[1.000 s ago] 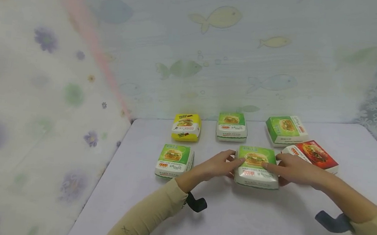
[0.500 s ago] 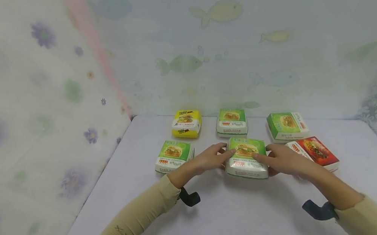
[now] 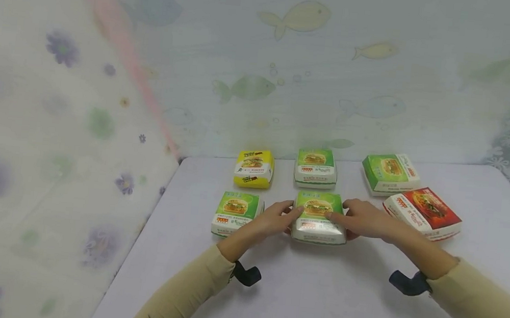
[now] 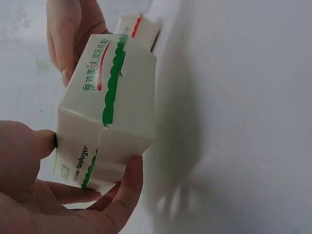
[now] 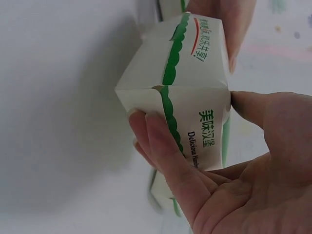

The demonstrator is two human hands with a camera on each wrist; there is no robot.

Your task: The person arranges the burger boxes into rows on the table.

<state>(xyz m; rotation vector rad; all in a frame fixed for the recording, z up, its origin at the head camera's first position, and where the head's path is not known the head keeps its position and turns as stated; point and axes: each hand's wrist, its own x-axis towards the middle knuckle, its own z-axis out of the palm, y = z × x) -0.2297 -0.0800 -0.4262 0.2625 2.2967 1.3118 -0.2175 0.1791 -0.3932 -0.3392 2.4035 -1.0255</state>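
A green-and-white hamburger box [image 3: 319, 221] is held between both hands over the front middle of the table. My left hand [image 3: 273, 218] grips its left side, thumb on the top edge and fingers curled under the lower part. On the opposite side, my right hand [image 3: 366, 220] pinches it the same way, with its thumb lying on the printed lid. Both wrist views show the box's pale underside [image 4: 134, 92] apart from the white cloth, with a shadow beside it. The box is closed. Another green-and-white hamburger box [image 3: 233, 210] sits left of my left hand.
Behind the held box stands a row: a yellow box [image 3: 254, 169], a green-and-white box [image 3: 315, 170] and a turned green box [image 3: 389, 173]. A red-and-white box [image 3: 427, 211] lies angled at the right. Patterned curtains [image 3: 228, 49] bound the table's back and left.
Both hands have carried the green-and-white hamburger box leftward, away from the red box, to in front of the back middle box. The other boxes have stayed in place.
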